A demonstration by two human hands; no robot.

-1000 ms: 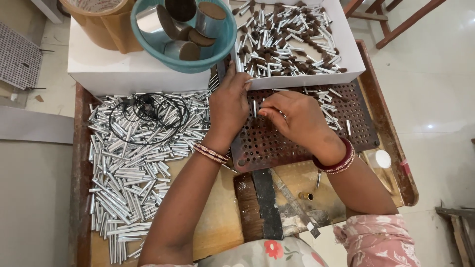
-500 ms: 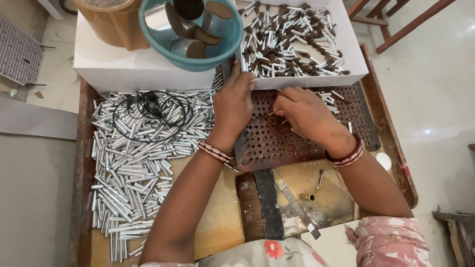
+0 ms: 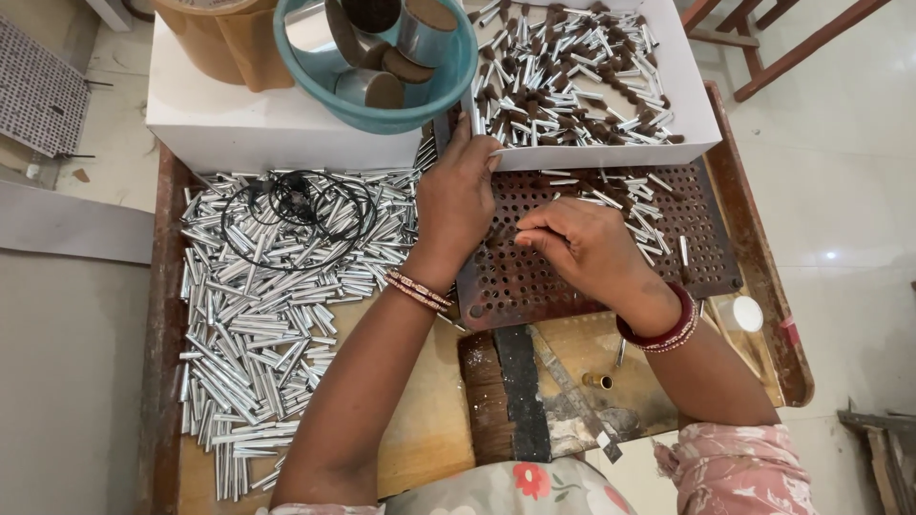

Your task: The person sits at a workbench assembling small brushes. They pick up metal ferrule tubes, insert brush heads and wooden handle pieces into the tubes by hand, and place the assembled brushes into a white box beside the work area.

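Left hand (image 3: 458, 195): rests at the upper left corner of the perforated plate (image 3: 706, 257), fingers curled together, fingertips up against the front wall of the white box (image 3: 611, 153). Whether anything is held inside it cannot be told.

Right hand (image 3: 582, 250): lies palm down over the middle of the perforated plate, thumb and forefinger pinched together at a small dark piece just above the holes; the piece is too small to identify.

Perforated plate: dark, reddish-brown, rows of round holes, flat on the wooden counter (image 3: 420, 439). A few silver tubes lie loose along its upper and right parts.

White box: behind the plate, filled with short silver tubes with dark brown tips (image 3: 563, 76).

Pile of plain silver tubes (image 3: 258, 324): spread over the left half of the counter, a coil of thin black wire (image 3: 296, 205) on top of it.

Teal bowl (image 3: 382, 110): on a second white box, holding round metal tins.

Wide brush (image 3: 506, 396): near the front edge, between the forearms.

Small white cap (image 3: 743, 313): right of the plate.
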